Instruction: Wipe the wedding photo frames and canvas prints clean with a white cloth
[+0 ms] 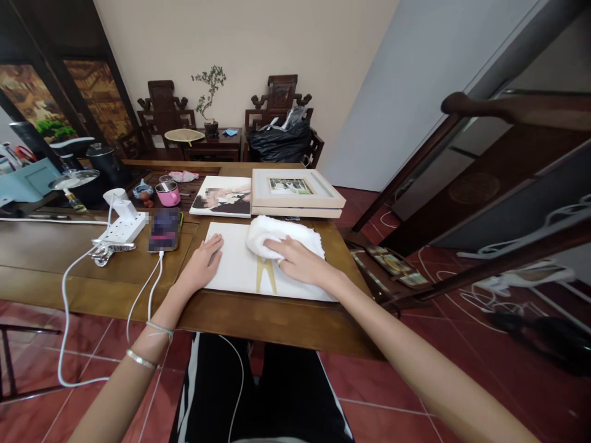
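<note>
On the table in front of me lies a white flat panel [231, 271] with two tan strips [266, 278] forming an upside-down V near its front edge. My left hand [203, 263] rests flat on the panel's left edge, fingers stretched out and holding nothing. A fluffy white towel [300, 237] is bunched under my right hand [298, 259], whose fingers press into it on the panel's right half. The towel hides part of the panel and the upper ends of the strips. Just behind the panel are a photo panel [237, 187] and stacked pale picture frames [263, 200].
To the left on the wooden table [277, 320] are a phone [165, 231] on a charging cable, a white power strip [124, 227], a metal clip [108, 249] and a pink cup [168, 194]. A dark wooden chair [462, 154] stands close on the right.
</note>
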`<state>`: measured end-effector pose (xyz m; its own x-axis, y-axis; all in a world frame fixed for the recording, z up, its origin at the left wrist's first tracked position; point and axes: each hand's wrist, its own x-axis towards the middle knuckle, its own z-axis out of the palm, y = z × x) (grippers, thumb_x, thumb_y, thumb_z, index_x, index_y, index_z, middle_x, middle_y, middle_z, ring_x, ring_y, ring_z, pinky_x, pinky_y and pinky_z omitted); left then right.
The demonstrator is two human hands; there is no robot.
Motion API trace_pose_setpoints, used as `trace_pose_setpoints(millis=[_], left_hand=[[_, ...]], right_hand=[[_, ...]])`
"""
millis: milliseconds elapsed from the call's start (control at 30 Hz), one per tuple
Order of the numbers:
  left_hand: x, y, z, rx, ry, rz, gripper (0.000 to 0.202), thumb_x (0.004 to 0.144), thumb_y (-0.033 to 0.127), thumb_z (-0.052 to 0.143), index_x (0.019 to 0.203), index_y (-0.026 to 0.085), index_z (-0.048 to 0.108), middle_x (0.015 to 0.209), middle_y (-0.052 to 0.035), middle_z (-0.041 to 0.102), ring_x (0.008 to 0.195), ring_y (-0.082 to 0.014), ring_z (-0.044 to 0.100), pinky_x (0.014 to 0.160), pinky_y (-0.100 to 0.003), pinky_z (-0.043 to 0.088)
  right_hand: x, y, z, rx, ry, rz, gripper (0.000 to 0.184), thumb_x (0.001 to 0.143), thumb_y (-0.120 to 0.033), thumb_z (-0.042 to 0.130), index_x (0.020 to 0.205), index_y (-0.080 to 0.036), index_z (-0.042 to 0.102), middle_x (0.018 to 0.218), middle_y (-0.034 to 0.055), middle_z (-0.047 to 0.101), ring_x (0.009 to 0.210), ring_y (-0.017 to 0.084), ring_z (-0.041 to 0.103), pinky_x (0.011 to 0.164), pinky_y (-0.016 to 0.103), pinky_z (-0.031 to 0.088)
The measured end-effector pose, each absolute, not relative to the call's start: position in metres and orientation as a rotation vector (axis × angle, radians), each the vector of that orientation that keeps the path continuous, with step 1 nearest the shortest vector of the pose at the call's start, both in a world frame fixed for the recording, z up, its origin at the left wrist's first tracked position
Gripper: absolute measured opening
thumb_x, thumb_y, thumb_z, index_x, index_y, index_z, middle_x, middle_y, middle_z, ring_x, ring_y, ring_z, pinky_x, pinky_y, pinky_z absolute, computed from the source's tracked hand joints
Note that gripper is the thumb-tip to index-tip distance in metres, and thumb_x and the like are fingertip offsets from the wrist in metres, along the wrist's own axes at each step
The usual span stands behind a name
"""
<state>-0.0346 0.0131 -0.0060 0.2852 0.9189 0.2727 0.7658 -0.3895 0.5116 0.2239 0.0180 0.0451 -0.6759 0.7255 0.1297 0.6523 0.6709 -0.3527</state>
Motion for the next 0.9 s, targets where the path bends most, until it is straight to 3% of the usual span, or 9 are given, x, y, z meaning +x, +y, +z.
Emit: trace_pose_setpoints(millis=[100, 267, 367, 500, 600, 733, 900], left_hand=[[-0.035, 0.013, -0.006, 2.28, 1.545, 0.773, 0.045, 0.091, 0.029, 0.035, 0.13, 0.013, 0.053, 0.144, -0.0139, 0.045, 0.138, -0.0242, 0.034, 0.115, -0.047, 0.024], [-0.035, 0.014, -0.008, 2.29, 1.547, 0.768, 0.047, 0.091, 0.028, 0.034, 0.13, 0.008, 0.052, 0.143, -0.0169, 0.045, 0.138, -0.0252, 0.034, 0.115, -0.047, 0.023], [-0.035, 0.014, -0.009, 2.29, 1.548, 0.771, 0.046, 0.091, 0.027, 0.035, 0.129, 0.008, 0.053, 0.143, -0.017, 0.045, 0.138, -0.0254, 0.034, 0.114, -0.048, 0.024], [-0.034, 0.014, -0.009, 2.283, 1.543, 0.781, 0.045, 0.091, 0.027, 0.036, 0.128, 0.009, 0.053, 0.142, -0.017, 0.045, 0.138, -0.0254, 0.035, 0.114, -0.048, 0.024], [-0.035, 0.015, -0.009, 2.29, 1.538, 0.777, 0.046, 0.091, 0.026, 0.035, 0.129, 0.008, 0.053, 0.142, -0.0175, 0.045, 0.138, -0.0253, 0.034, 0.114, -0.048, 0.024], [-0.035, 0.015, -0.009, 2.294, 1.543, 0.776, 0.046, 0.091, 0.026, 0.035, 0.129, 0.008, 0.053, 0.142, -0.0174, 0.045, 0.138, -0.0251, 0.034, 0.114, -0.047, 0.024], [-0.035, 0.014, -0.009, 2.295, 1.544, 0.779, 0.046, 0.091, 0.027, 0.035, 0.129, 0.01, 0.053, 0.142, -0.0158, 0.046, 0.137, -0.025, 0.035, 0.114, -0.047, 0.025]], right_hand=[[0.215, 0.028, 0.041, -1.131, -2.608, 0.36, 0.056, 0.069, 0.001, 0.032, 0.118, -0.016, 0.052, 0.114, 0.0155, 0.061, 0.122, 0.034, 0.047, 0.093, 0.055, 0.041], [0.214, -0.016, 0.039, -1.048, -2.731, 0.396, 0.056, 0.068, 0.004, 0.037, 0.121, -0.011, 0.051, 0.131, 0.0205, 0.051, 0.14, 0.032, 0.023, 0.109, 0.06, 0.023], [0.22, -0.054, 0.047, -0.951, -2.812, 0.48, 0.058, 0.065, 0.006, 0.037, 0.117, -0.013, 0.054, 0.128, 0.0182, 0.053, 0.142, 0.029, 0.017, 0.112, 0.058, 0.02], [0.228, -0.083, 0.061, -0.829, -2.917, 0.592, 0.054, 0.061, 0.006, 0.037, 0.107, -0.014, 0.057, 0.131, 0.0189, 0.051, 0.142, 0.027, 0.02, 0.113, 0.055, 0.023], [0.231, -0.078, 0.062, -0.822, -2.906, 0.598, 0.056, 0.061, 0.005, 0.037, 0.11, -0.014, 0.056, 0.133, 0.0197, 0.05, 0.141, 0.026, 0.023, 0.112, 0.054, 0.025], [0.229, -0.04, 0.05, -0.878, -2.795, 0.511, 0.058, 0.065, 0.004, 0.034, 0.116, -0.014, 0.053, 0.128, 0.0162, 0.055, 0.138, 0.026, 0.03, 0.11, 0.054, 0.026], [0.214, 0.022, 0.036, -0.97, -2.667, 0.327, 0.052, 0.067, 0.001, 0.033, 0.113, -0.013, 0.053, 0.119, 0.0172, 0.059, 0.13, 0.033, 0.039, 0.098, 0.054, 0.036]])
